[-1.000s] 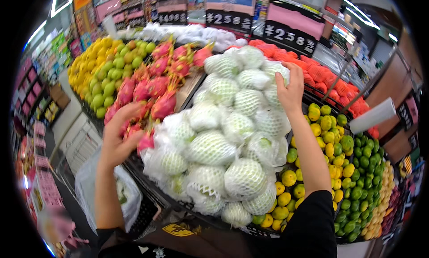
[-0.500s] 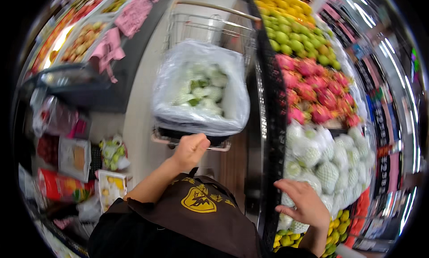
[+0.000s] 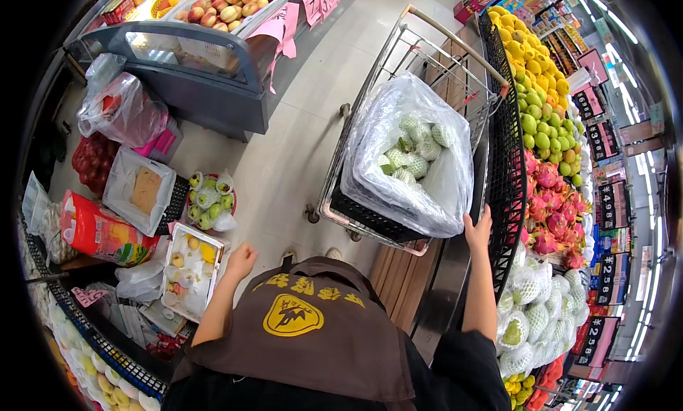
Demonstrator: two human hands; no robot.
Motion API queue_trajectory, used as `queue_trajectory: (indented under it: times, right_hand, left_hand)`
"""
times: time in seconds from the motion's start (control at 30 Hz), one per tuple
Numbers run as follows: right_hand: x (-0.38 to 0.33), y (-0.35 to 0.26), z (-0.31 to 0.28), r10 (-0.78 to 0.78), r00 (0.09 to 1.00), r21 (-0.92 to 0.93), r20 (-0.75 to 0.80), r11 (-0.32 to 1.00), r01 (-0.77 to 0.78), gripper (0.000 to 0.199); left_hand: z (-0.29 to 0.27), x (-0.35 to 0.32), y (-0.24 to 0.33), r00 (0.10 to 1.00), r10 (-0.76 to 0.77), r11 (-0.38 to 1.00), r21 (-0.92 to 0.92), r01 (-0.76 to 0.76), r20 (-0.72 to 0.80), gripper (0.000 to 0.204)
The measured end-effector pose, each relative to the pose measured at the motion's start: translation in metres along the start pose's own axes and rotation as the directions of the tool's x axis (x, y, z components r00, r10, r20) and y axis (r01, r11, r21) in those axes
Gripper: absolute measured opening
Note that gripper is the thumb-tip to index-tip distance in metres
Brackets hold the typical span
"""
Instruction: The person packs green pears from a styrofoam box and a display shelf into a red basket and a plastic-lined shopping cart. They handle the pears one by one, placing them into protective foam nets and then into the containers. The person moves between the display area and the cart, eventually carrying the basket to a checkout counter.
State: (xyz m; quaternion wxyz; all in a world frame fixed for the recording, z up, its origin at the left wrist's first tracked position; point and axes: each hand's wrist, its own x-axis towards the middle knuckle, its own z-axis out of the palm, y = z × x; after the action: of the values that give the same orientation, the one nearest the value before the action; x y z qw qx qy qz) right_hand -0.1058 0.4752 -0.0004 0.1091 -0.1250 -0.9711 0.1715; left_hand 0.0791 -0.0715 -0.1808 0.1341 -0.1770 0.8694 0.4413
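Note:
A shopping cart (image 3: 370, 76) stands ahead of me. On it sits a black crate (image 3: 377, 217) lined with a clear plastic bag (image 3: 363, 162), holding several pale green fruits in white foam nets (image 3: 416, 151). My right hand (image 3: 479, 233) is at the crate's near right corner, thumb and fingers apart, the thumb against the plastic liner. To the left of my apron, my left hand (image 3: 240, 261) hangs over the floor with its fingers curled in and no object visible in it. It is nearest to a white box of fruit (image 3: 192, 269).
On the right runs a black-edged fruit stand (image 3: 506, 155) with mangoes, green fruit, dragon fruit (image 3: 551, 212) and foam-netted fruit (image 3: 530, 304). At left are a grey counter (image 3: 192, 101), a lined crate (image 3: 139, 187), a red bag (image 3: 103, 229) and a basket of green fruit (image 3: 210, 201).
The cart and crate now appear further right, against the stand. My right hand went from over the netted fruit to the crate's corner; my left fist moved away from the crate, to the left.

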Motion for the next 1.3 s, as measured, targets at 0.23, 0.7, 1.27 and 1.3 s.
queue_trajectory:
  times: [0.23, 0.7, 1.27, 1.3]
  right_hand:
    - [0.007, 0.030, 0.056, 0.409, 0.913, -0.223, 0.004, 0.890, -0.398, 0.045]
    - [0.105, -0.072, -0.024, 0.090, 0.976, 0.842, -0.199, 0.525, 0.123, 0.006]
    - [0.076, -0.085, 0.125, -0.688, 0.292, 0.742, 0.665, 0.561, -0.368, 0.078]
    - [0.077, -0.084, 0.113, -0.739, 0.272, 0.784, 0.616, 0.543, -0.301, 0.083]
  left_hand:
    - [0.008, -0.023, -0.054, 0.991, -0.113, 0.956, -0.263, 0.128, 0.072, 0.020]
    - [0.037, 0.116, 0.220, 0.992, -0.020, 0.642, -0.758, 0.111, 0.128, 0.023]
    - [0.044, 0.153, 0.360, 0.932, 0.325, 0.942, -0.030, -0.333, -0.159, 0.011]
    - [0.040, 0.154, 0.394, 0.925, 0.342, 0.938, 0.008, -0.346, -0.167, 0.010]
